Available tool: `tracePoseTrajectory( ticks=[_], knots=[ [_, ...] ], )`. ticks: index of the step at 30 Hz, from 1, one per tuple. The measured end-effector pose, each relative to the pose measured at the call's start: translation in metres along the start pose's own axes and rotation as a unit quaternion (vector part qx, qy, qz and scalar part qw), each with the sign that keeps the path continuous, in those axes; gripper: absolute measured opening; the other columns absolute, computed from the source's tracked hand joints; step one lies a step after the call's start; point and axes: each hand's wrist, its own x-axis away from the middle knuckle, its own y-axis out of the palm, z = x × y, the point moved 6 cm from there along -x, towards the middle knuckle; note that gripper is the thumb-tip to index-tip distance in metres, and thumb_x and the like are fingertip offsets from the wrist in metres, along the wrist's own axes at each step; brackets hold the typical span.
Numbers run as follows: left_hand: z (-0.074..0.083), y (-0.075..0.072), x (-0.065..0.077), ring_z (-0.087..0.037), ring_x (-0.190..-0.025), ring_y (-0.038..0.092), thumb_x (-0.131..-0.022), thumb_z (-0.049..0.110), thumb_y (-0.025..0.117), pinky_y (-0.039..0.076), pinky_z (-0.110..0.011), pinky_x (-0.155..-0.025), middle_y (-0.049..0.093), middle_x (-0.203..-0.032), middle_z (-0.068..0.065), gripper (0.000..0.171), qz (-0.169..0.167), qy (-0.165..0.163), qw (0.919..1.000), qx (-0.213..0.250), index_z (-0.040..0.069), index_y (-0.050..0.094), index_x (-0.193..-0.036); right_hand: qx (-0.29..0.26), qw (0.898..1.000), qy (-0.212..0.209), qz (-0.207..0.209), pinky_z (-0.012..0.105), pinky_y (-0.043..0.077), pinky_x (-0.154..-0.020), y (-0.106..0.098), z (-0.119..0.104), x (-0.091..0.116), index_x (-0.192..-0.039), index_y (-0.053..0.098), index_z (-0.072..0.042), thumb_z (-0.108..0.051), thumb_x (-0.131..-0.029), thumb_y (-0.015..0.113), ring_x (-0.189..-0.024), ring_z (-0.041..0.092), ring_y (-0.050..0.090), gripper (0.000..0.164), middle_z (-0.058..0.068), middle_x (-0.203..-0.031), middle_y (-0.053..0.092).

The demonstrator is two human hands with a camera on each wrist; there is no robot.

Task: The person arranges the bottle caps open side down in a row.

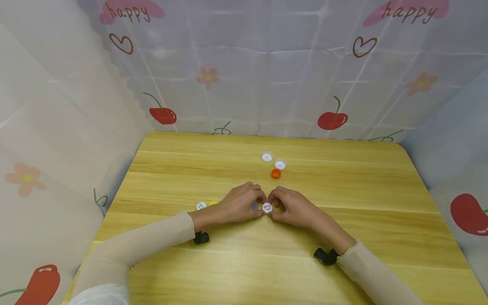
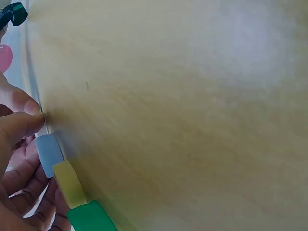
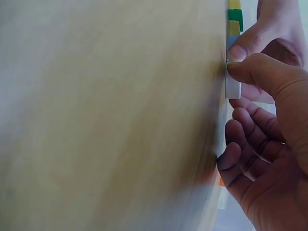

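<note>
A small round white piece with a pink print on top [image 1: 267, 207] stands on the table between my hands. My left hand [image 1: 241, 204] pinches it from the left with thumb and forefinger, while my right hand [image 1: 295, 208] pinches it from the right. The right wrist view shows its white side [image 3: 233, 85] beside the two thumb tips. A blue piece [image 2: 49, 155] stands close by under my left hand. Beyond that run a yellow piece [image 2: 70, 184] and a green one [image 2: 91, 216] in a line, mostly hidden by the left hand in the head view.
Past my left wrist lie a yellow piece [image 1: 213, 203] and a white-topped piece with green print [image 1: 201, 206]. Farther back are two round white lids [image 1: 267, 157] and an orange cap [image 1: 276, 173]. The wooden table [image 1: 343, 169] meets a patterned curtain [image 1: 259, 93] behind.
</note>
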Motion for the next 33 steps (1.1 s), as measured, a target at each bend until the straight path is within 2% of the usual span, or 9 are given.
tracePoseTrajectory(
  ticks=[4,9,12,15,19,23,28,33],
  knots=[
    [-0.002,-0.002,-0.001,-0.01,-0.099,0.057,-0.098,0.042,0.079,0.052,-0.028,-0.085,0.071,-0.11,0.009,0.024,-0.002,-0.001,1.0,0.005,0.025,0.079,-0.114,-0.003,1.0,-0.002,0.005,0.024,0.045,-0.072,-0.001,0.001,0.0,-0.107,0.069,-0.02,-0.029,-0.093,0.085,-0.081,0.01,0.054,0.024,-0.002,-0.092,0.06],
    [-0.007,-0.004,-0.002,-0.013,-0.109,0.059,-0.094,0.045,0.083,0.053,-0.033,-0.094,0.07,-0.116,0.009,0.035,-0.017,-0.01,0.9997,0.016,0.022,0.076,-0.12,-0.008,1.0,0.001,0.004,0.024,0.049,-0.077,-0.005,0.005,0.001,-0.115,0.07,-0.017,-0.035,-0.092,0.086,-0.086,0.01,0.057,0.032,-0.003,-0.098,0.063],
    [-0.009,-0.008,-0.002,-0.014,-0.114,0.059,-0.093,0.047,0.084,0.054,-0.035,-0.098,0.069,-0.12,0.007,0.041,-0.03,-0.012,0.999,0.03,0.02,0.075,-0.124,-0.015,1.0,0.01,0.003,0.026,0.051,-0.079,-0.012,0.01,0.004,-0.119,0.071,-0.015,-0.035,-0.091,0.088,-0.088,0.011,0.058,0.038,-0.002,-0.101,0.066],
    [-0.009,-0.014,-0.007,-0.016,-0.115,0.062,-0.095,0.044,0.082,0.055,-0.037,-0.098,0.071,-0.123,0.004,0.042,-0.027,-0.009,0.9984,0.049,0.018,0.075,-0.126,-0.028,0.999,0.023,0.01,0.026,0.052,-0.077,-0.022,0.017,0.004,-0.123,0.071,-0.012,-0.032,-0.091,0.088,-0.086,0.012,0.059,0.041,0.001,-0.101,0.067],
    [-0.014,-0.024,-0.022,-0.018,-0.114,0.067,-0.098,0.035,0.08,0.056,-0.038,-0.097,0.075,-0.126,0.002,0.036,-0.005,-0.001,0.997,0.077,0.015,0.076,-0.128,-0.045,0.997,0.04,0.038,0.025,0.051,-0.072,-0.034,0.031,0.002,-0.126,0.071,-0.007,-0.027,-0.092,0.088,-0.081,0.015,0.059,0.043,0.006,-0.1,0.068],
    [-0.024,-0.03,-0.041,-0.019,-0.113,0.068,-0.1,0.031,0.079,0.056,-0.038,-0.099,0.076,-0.125,0.001,0.032,0.012,-0.016,0.9964,0.083,0.015,0.075,-0.128,-0.059,0.993,0.072,0.071,0.025,0.05,-0.071,-0.044,0.045,-0.002,-0.128,0.071,-0.004,-0.024,-0.092,0.088,-0.081,0.018,0.06,0.044,0.009,-0.102,0.068],
    [-0.034,-0.032,-0.062,-0.021,-0.115,0.068,-0.1,0.028,0.078,0.055,-0.041,-0.105,0.076,-0.125,-0.003,0.032,0.013,-0.037,0.9971,0.065,0.012,0.075,-0.128,-0.075,0.987,0.113,0.086,0.027,0.051,-0.076,-0.045,0.059,-0.007,-0.13,0.07,-0.003,-0.025,-0.094,0.085,-0.087,0.02,0.06,0.044,0.01,-0.105,0.068],
    [-0.039,-0.037,-0.079,-0.021,-0.114,0.068,-0.099,0.027,0.078,0.056,-0.04,-0.102,0.076,-0.122,-0.002,0.029,0.017,-0.047,0.9979,0.042,0.014,0.075,-0.125,-0.08,0.983,0.129,0.099,0.03,0.053,-0.081,-0.046,0.063,-0.015,-0.129,0.07,-0.004,-0.023,-0.095,0.084,-0.09,0.021,0.062,0.042,0.009,-0.104,0.068]
  ],
)
